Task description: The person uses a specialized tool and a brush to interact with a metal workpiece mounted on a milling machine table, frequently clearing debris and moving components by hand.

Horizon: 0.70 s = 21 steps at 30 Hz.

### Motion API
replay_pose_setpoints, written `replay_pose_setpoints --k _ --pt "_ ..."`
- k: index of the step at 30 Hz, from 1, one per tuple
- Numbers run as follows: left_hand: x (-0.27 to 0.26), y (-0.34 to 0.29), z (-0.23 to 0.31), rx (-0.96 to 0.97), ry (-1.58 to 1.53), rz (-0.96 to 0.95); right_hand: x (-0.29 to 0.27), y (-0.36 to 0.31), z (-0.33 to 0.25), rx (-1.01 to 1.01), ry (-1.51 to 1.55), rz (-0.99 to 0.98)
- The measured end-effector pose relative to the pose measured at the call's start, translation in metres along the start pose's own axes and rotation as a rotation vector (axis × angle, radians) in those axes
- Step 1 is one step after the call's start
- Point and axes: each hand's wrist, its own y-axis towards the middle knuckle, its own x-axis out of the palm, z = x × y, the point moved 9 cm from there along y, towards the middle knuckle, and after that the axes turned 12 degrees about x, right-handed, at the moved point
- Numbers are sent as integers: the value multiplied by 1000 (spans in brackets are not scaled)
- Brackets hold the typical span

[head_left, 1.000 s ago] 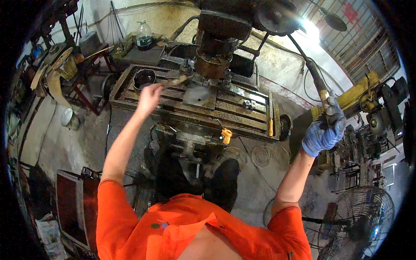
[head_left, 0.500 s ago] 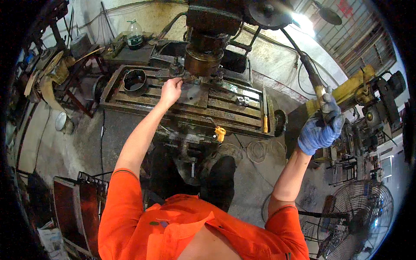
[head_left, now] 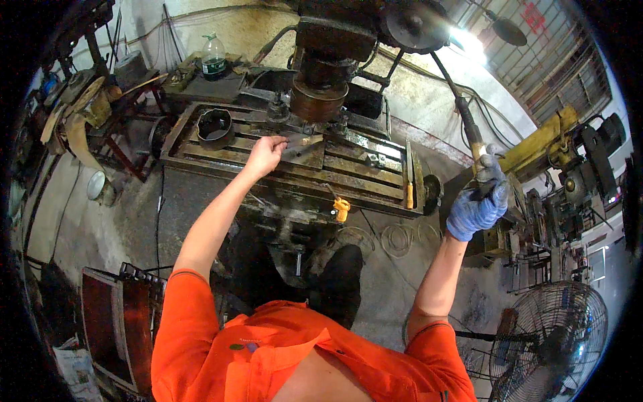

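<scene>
My bare left hand (head_left: 266, 155) is closed, with thumb and fingers pinched on what looks like a small brush (head_left: 311, 141). Its pale end points right, over a flat metal plate (head_left: 309, 159) on the slotted machine table (head_left: 234, 157). Directly behind the brush hangs the dark round spindle head (head_left: 319, 100) of the milling machine. My right hand (head_left: 479, 204), in a blue knit glove, is wrapped around the lower end of a long machine lever (head_left: 467, 115), off to the right of the table.
On the table stand a black round pan (head_left: 214, 127), a small metal block (head_left: 376, 159) and a yellow-handled file (head_left: 410, 191). A yellow-handled tool (head_left: 341, 210) hangs at the front edge. A plastic bottle (head_left: 213, 59) sits behind left; a caged fan (head_left: 552, 342) stands lower right.
My left hand has drawn slightly toward me from beneath the spindle, bringing the brush into clearer view. My right hand and the lever have swung left. The whole view has shifted slightly.
</scene>
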Motion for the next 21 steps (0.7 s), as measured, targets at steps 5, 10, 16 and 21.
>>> replay_pose_setpoints --k 5,10,16,21 --pt "3 -10 11 -119 -131 -76 -9 -7 16 105 74 64" --pt "3 -13 9 -107 -240 -43 0 -13 10 33 35 -1" --pt "3 -12 7 -55 -232 -36 -4 -19 18 94 -25 25" --pt "5 -15 3 -69 -217 -40 -8 -19 22 60 56 7"
